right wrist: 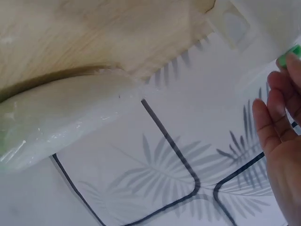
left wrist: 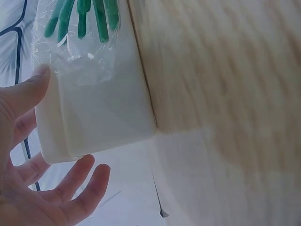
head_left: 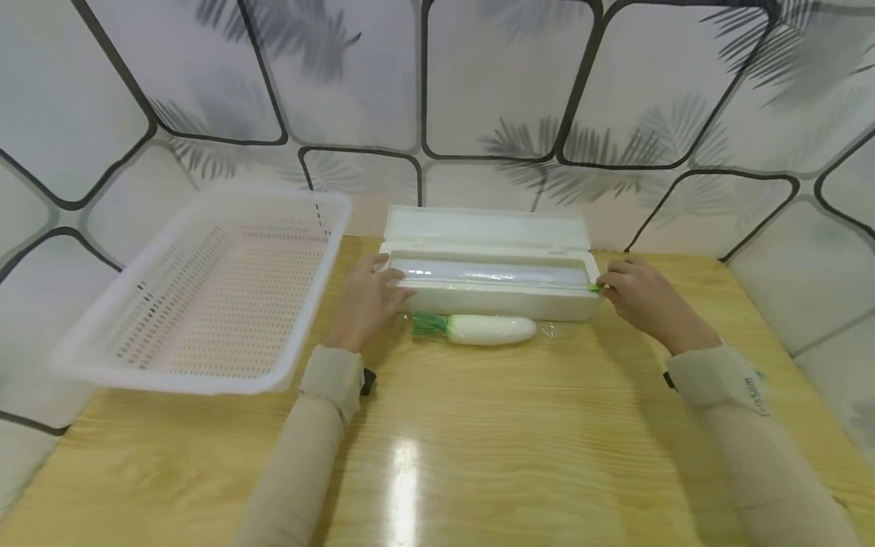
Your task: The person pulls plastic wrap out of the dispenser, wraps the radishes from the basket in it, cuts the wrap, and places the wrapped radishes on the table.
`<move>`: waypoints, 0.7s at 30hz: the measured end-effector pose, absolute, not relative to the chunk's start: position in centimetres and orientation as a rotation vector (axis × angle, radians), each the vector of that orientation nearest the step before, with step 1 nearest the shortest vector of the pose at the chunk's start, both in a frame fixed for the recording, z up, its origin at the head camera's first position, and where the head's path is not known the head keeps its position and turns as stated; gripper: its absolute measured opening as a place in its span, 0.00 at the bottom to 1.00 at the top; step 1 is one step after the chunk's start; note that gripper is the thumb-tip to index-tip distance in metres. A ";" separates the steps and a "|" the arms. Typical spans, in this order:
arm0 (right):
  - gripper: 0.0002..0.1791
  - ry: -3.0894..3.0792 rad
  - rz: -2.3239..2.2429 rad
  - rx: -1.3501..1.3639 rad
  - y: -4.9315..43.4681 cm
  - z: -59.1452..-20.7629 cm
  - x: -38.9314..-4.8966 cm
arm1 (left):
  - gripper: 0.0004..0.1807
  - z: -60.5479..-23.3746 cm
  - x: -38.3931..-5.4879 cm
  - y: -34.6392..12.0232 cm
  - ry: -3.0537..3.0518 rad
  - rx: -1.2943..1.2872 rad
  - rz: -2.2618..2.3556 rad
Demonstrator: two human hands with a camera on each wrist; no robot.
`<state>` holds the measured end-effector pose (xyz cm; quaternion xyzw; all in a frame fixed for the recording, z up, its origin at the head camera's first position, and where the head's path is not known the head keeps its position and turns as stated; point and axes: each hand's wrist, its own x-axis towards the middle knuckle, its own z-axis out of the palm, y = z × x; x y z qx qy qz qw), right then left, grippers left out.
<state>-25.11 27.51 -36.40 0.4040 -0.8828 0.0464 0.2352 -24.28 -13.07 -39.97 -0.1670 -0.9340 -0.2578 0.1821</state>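
Observation:
A long white cling film dispenser box lies on the table with its lid raised. Inside it is a roll of clear film. My left hand grips the box's left end, its thumb on the edge in the left wrist view. At the right end, my right hand pinches a small green slide cutter between thumb and fingers. Just in front of the box lies a white radish wrapped in clear plastic, its green stalks pointing left.
A large white perforated basket stands to the left of the box, near my left forearm. Behind the wooden table rises a wall with dark lines and grey leaf patterns.

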 end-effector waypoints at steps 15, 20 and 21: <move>0.13 -2.426 0.386 0.915 28.1 -38.0 -23.7 | 0.25 -40.6 -23.6 -14.0 -2.600 -0.545 -0.905; 0.22 -2.375 0.475 0.806 28.0 -38.8 -22.8 | 0.27 -40.2 -23.0 -14.5 -2.602 -0.559 -0.993; 0.22 -2.365 0.484 0.791 27.9 -39.0 -22.6 | 0.26 -40.2 -22.9 -14.6 -2.604 -0.545 -0.998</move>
